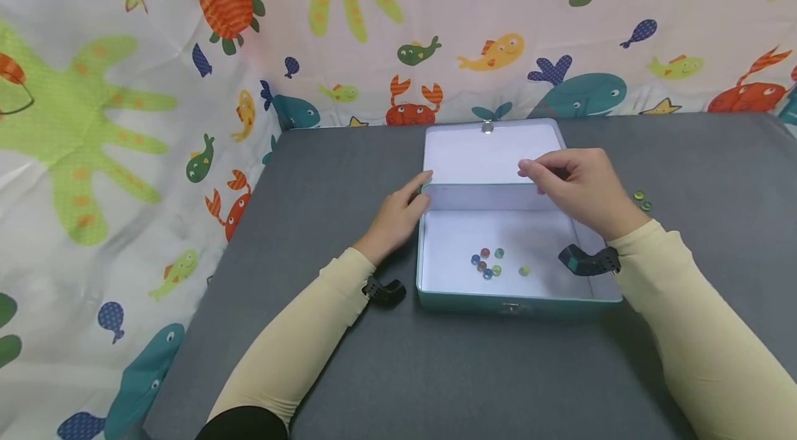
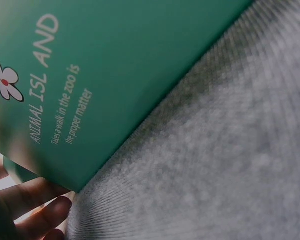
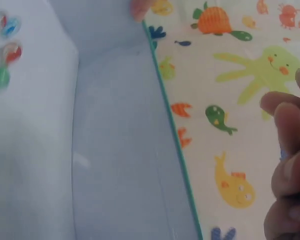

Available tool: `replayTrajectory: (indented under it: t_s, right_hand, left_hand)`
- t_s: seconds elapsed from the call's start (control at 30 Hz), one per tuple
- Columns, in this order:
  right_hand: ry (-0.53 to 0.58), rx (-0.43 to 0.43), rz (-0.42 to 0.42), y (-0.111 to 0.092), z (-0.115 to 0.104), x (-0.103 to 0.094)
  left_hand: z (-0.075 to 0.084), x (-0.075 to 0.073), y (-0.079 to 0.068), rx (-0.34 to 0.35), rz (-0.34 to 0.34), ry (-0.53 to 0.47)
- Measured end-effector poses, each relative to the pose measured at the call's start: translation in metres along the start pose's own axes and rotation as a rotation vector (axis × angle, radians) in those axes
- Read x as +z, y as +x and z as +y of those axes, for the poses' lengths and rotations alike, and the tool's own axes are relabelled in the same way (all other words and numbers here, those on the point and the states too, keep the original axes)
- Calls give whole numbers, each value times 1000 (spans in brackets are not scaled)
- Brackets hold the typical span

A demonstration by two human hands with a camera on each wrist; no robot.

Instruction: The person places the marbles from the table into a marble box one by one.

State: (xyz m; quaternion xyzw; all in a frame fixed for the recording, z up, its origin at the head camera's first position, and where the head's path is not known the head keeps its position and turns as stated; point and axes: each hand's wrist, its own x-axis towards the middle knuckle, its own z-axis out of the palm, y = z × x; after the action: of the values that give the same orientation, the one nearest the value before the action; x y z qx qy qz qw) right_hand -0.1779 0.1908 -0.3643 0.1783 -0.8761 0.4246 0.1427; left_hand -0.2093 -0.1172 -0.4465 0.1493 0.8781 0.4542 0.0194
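A green tin box [image 1: 463,304] with a white inside stands on the table, its lid [image 1: 473,149] tipped up at the back. Several coloured glass marbles [image 1: 496,270] lie on its floor. My left hand [image 1: 392,218] grips the box at its back left corner; a fingertip [image 3: 140,9] shows over the rim in the right wrist view. Above the box hovers my right hand [image 1: 579,184], thumb and forefinger brought close together and the other fingers curled. No object shows between those fingertips, though what lies behind them is hidden.
Two green marbles [image 1: 646,205] lie on the grey table [image 1: 349,170] to the right of the box, behind my right wrist. A white cloth [image 1: 367,80] printed with sea animals hangs along the back and left. Dark wrist cameras [image 1: 588,261] sit on both wrists.
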Motion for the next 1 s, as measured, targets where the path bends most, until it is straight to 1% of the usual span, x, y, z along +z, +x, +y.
replayTrajectory:
  t_s: [0.13,0.27,0.47,0.53,0.73,0.83,1.0]
  right_hand:
    - [-42,32,-8,-6,6,-13]
    - [-68,97,-5,-10,14,-30]
    - [-107,192,10,-13,27,-54]
    - [-125,230,4,-17,33,-62]
    - [-189,320,-54,-31,57,-82]
    - [-209,337,-89,-37,69,-89]
    - [-242,361,-108,-40,87,-93]
  left_hand:
    - [2,2,1,-2,-5,-9]
    - [3,4,3,4,-20,-26]
    - [3,4,2,-2,5,-29]
    - [3,3,1,-5,-1,-27]
    - [4,1,0,11,-22,-34]
    - [4,0,0,11,-23,-27]
    - [4,-1,-1,3,-24,-22]
